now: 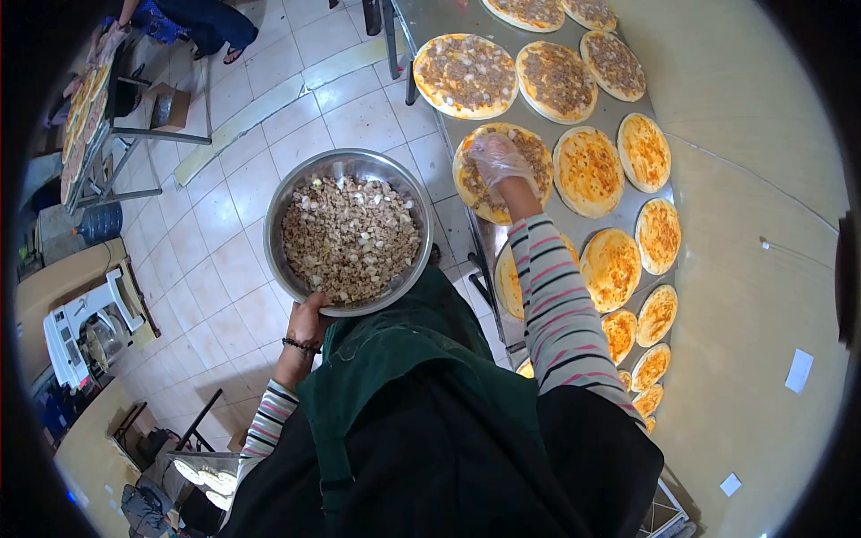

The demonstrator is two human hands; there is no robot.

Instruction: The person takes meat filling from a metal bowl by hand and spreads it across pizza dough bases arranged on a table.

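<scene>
My left hand (309, 321) grips the near rim of a wide steel bowl (420, 260), thumb over the edge. Crumbled cooked minced meat (350, 238) with pale chopped bits fills much of it. My right hand (504, 163), in a clear plastic glove, rests on the topping of a pizza (466, 193) at the table's near edge. Its fingers look extended over the meat, though the glove and topping partly mask the tips. Right beside that pizza lies another base (588, 170) with only orange sauce and browned cheese on it.
The metal table (587, 220) runs along the wall, with meat-topped pizzas (466, 76) at the far end and several sauced bases (610, 269) nearer me. Across the tiled floor, another person (211, 22) stands by a second table (94, 117) of pizzas. A white machine (94, 327) stands at left.
</scene>
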